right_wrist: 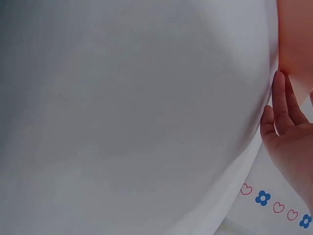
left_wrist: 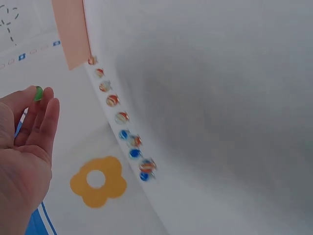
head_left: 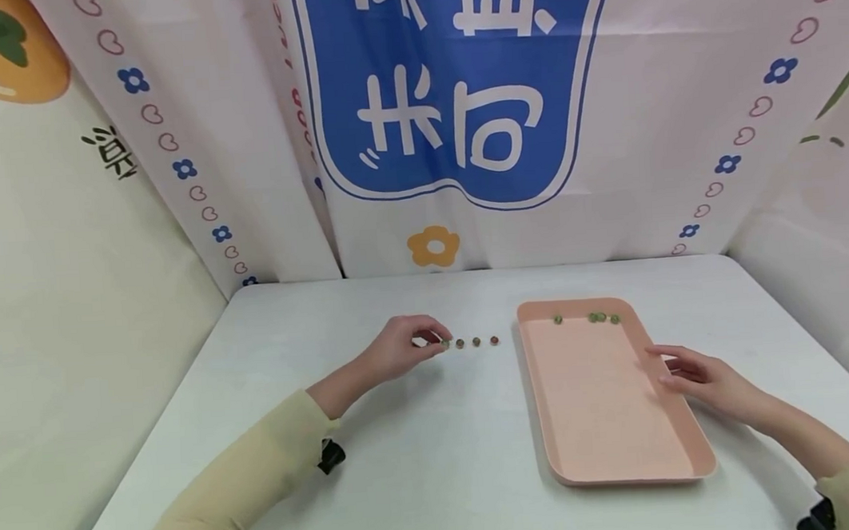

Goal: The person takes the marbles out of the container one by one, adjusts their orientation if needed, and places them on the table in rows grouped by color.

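Note:
My left hand (head_left: 402, 348) pinches a green marble (left_wrist: 38, 93) between thumb and fingertips, at the left end of a short row of small marbles (head_left: 476, 341) on the table. In the left wrist view the same hand (left_wrist: 30, 132) shows palm up, with a longer line of swirled red-and-white and blue marbles (left_wrist: 112, 100) beyond it. My right hand (head_left: 715, 382) rests on the right rim of a pink tray (head_left: 597, 400). The right wrist view shows its fingers (right_wrist: 279, 98) fairly straight against the tray's side.
Several green marbles (head_left: 598, 317) lie inside the tray along its far end. The white table (head_left: 434, 456) runs back to a printed cloth (head_left: 423, 241), with more cloth hanging at both sides.

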A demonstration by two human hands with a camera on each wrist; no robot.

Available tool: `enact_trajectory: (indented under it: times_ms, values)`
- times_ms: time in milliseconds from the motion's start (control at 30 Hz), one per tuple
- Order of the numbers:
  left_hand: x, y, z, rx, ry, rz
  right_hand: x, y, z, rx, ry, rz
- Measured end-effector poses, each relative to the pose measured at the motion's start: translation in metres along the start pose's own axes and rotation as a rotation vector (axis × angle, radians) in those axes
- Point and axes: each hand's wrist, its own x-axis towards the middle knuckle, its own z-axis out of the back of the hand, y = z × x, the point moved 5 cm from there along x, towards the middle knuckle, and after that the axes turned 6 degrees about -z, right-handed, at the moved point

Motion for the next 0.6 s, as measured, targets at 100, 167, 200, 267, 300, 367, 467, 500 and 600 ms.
enact_trajectory:
  times_ms: [100, 167, 200, 267, 300, 367, 467, 500, 600]
  values:
    - [-0.011, 0.009, 0.008, -0.012, -0.027, 0.027, 0.0, 0.0, 0.0, 0.003, 0.006, -0.003]
    - [-0.019, 0.016, 0.015, -0.013, -0.047, 0.057, 0.0, 0.0, 0.0, 0.008, 0.007, 0.001]
    - [-0.023, 0.019, 0.019, -0.008, -0.056, 0.068, 0.0, -0.001, 0.0, 0.012, 0.008, 0.003]
    - [-0.029, 0.024, 0.025, -0.001, -0.073, 0.09, 0.0, -0.002, 0.0, 0.014, 0.009, 0.007]
    - [-0.032, 0.026, 0.028, -0.001, -0.083, 0.107, 0.0, -0.002, 0.0, 0.015, 0.011, 0.009]
    - [-0.037, 0.03, 0.033, 0.008, -0.095, 0.124, 0.0, -0.003, 0.0, 0.014, 0.015, 0.009]
    - [-0.043, 0.035, 0.038, 0.02, -0.099, 0.152, 0.001, -0.003, 0.0, 0.01, 0.022, 0.002]
    - [-0.044, 0.036, 0.039, 0.019, -0.099, 0.161, 0.001, -0.003, 0.0, 0.011, 0.023, -0.001]
    - [-0.046, 0.041, 0.04, 0.019, -0.09, 0.178, 0.001, -0.002, 0.0, 0.011, 0.02, -0.006]
